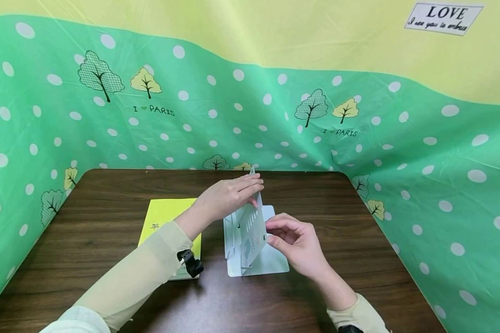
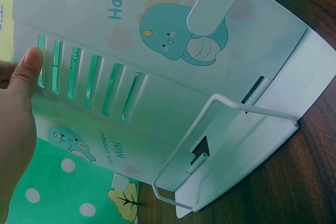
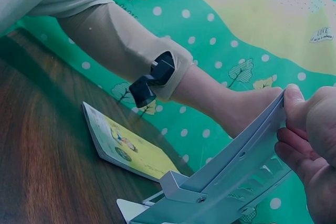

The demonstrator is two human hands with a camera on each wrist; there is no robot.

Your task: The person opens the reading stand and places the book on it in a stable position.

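A pale blue metal book stand (image 1: 253, 233) stands on the table with its back panel raised steeply from a flat base. In the left wrist view, the panel (image 2: 173, 95) shows a printed dinosaur, a row of slots and a bent wire holder at its lower edge. My left hand (image 1: 229, 198) grips the panel's upper part, thumb on the printed face and fingers beyond the edge. On the other side, my right hand (image 1: 296, 243) pinches the panel's near edge, with thumb at the rim and fingers curled behind in the right wrist view.
A yellow book (image 1: 168, 212) lies flat left of the stand, partly under my left forearm. The dark wooden table (image 1: 337, 199) is bordered by a green and yellow cloth (image 1: 212, 92) at the back and sides.
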